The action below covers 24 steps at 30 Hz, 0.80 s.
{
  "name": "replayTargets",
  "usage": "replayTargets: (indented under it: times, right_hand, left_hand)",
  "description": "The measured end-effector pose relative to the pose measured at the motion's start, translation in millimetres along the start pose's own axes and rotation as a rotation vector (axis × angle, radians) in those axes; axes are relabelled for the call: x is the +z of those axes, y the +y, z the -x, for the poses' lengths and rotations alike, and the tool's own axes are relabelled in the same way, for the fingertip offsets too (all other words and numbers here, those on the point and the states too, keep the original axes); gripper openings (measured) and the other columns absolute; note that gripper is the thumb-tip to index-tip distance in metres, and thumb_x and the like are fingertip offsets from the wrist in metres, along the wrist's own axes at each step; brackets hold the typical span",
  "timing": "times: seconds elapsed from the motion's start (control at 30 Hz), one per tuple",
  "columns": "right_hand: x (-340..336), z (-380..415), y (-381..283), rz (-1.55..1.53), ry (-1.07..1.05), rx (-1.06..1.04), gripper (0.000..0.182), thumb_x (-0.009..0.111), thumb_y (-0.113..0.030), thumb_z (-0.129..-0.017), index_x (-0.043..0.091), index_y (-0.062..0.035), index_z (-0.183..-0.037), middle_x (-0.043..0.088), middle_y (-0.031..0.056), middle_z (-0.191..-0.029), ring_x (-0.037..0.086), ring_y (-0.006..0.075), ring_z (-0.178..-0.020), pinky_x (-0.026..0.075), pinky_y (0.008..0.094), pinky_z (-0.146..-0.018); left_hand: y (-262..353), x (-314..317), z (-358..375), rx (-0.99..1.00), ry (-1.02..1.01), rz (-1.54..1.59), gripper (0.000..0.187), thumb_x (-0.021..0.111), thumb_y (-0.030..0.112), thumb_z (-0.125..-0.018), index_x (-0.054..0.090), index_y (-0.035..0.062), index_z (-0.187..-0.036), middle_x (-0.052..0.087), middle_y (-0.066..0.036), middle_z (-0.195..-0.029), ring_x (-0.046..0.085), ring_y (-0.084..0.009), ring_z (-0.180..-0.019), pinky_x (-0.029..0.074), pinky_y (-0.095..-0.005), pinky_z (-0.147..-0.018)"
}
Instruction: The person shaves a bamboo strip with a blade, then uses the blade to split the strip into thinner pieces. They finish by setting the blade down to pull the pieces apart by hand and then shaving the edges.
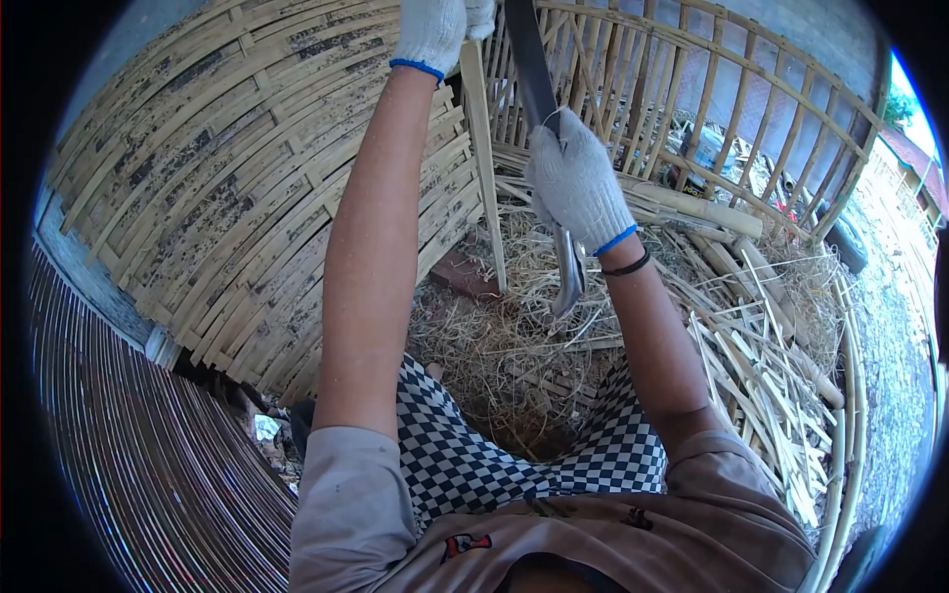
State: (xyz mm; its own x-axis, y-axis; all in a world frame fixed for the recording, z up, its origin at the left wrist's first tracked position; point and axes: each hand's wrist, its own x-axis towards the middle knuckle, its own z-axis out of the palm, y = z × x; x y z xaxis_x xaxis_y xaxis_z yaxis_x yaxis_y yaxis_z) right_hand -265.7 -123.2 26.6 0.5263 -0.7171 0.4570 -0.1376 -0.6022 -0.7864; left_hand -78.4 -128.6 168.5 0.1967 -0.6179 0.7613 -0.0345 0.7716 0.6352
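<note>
My left hand (435, 32), in a white knit glove with a blue cuff, is closed at the top edge of the view around the upper end of a split bamboo strip (483, 168). The strip hangs down almost upright, its lower tip above the shavings. In the same kind of glove, my right hand (583, 186) grips a machete (532, 64). Its dark blade points up and away, beside the strip, and a curved, shiny handle end (569, 277) sticks out below my fist. Part of my left hand's fingers is cut off by the frame.
A woven bamboo panel (227, 188) leans on the left. Bamboo shavings (504, 336) cover the ground between my legs. Split strips (761, 395) and bamboo poles (712, 208) lie to the right. A bamboo rail fence (682, 89) stands behind, and thin rods (129, 425) line the lower left.
</note>
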Motion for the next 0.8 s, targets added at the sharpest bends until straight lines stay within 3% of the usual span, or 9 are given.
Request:
replayTargets:
  times: [0.07,0.17,0.27,0.37,0.47,0.53,0.8]
  right_hand:
    - [4,-2,6,0.081,-0.027,-0.062,0.025,0.051,-0.019,-0.102,0.058,0.0038,-0.108,0.064,0.0213,-0.079,0.068,0.0338,-0.074,0.054,0.0432,-0.07]
    - [-4,-3,5,-0.005,-0.067,-0.044,0.024,0.051,-0.023,-0.104,0.056,0.0,-0.108,0.059,0.0057,-0.068,0.062,0.0156,-0.055,0.05,0.0341,-0.053]
    - [9,-1,1,-0.015,0.108,-0.093,0.03,0.049,-0.022,-0.102,0.057,0.0061,-0.109,0.065,0.0294,-0.084,0.068,0.0443,-0.083,0.053,0.0479,-0.077]
    - [5,-7,7,0.114,-0.067,-0.064,0.03,0.049,-0.021,-0.102,0.057,0.0069,-0.109,0.066,0.0315,-0.088,0.068,0.0451,-0.086,0.053,0.0489,-0.079]
    - [3,-3,-7,-0.013,-0.021,-0.009,0.031,0.049,-0.022,-0.102,0.057,0.0069,-0.109,0.067,0.0329,-0.091,0.068,0.0471,-0.09,0.053,0.0507,-0.081]
    - [16,-9,5,0.133,-0.019,-0.06,0.032,0.049,-0.023,-0.102,0.056,0.0072,-0.11,0.067,0.0329,-0.092,0.068,0.0479,-0.091,0.053,0.0515,-0.082]
    - [28,-15,9,0.164,-0.017,-0.121,0.032,0.049,-0.023,-0.102,0.056,0.007,-0.11,0.067,0.0335,-0.094,0.069,0.0488,-0.09,0.053,0.0511,-0.082]
  left_hand:
    - [0,2,3,-0.005,0.029,-0.005,0.049,0.048,0.051,-0.108,0.044,0.0175,-0.072,0.034,0.005,-0.054,0.032,-0.0094,-0.04,0.028,-0.0282,-0.037]
    - [1,1,4,-0.025,0.059,0.006,0.049,0.048,0.052,-0.108,0.044,0.0174,-0.074,0.034,0.005,-0.054,0.032,-0.0096,-0.04,0.028,-0.0284,-0.037]
    - [-1,-1,1,-0.023,0.057,0.016,0.048,0.048,0.053,-0.108,0.045,0.0177,-0.075,0.033,0.005,-0.054,0.031,-0.0096,-0.04,0.028,-0.0286,-0.037]
    - [-2,-4,2,-0.013,0.032,0.009,0.049,0.048,0.053,-0.108,0.044,0.0178,-0.074,0.032,0.005,-0.054,0.031,-0.0097,-0.04,0.028,-0.0287,-0.037]
    - [-1,-13,-3,-0.007,-0.029,0.056,0.051,0.048,0.054,-0.108,0.042,0.0176,-0.073,0.031,0.005,-0.054,0.03,-0.0097,-0.04,0.028,-0.0286,-0.037]
    - [-5,-16,-5,-0.036,-0.066,0.076,0.051,0.048,0.055,-0.107,0.042,0.0176,-0.073,0.031,0.005,-0.054,0.03,-0.0098,-0.04,0.027,-0.0285,-0.037]
    - [-3,-11,1,0.016,0.016,0.008,0.052,0.048,0.055,-0.108,0.041,0.0179,-0.071,0.03,0.006,-0.054,0.029,-0.0093,-0.04,0.026,-0.0285,-0.036]
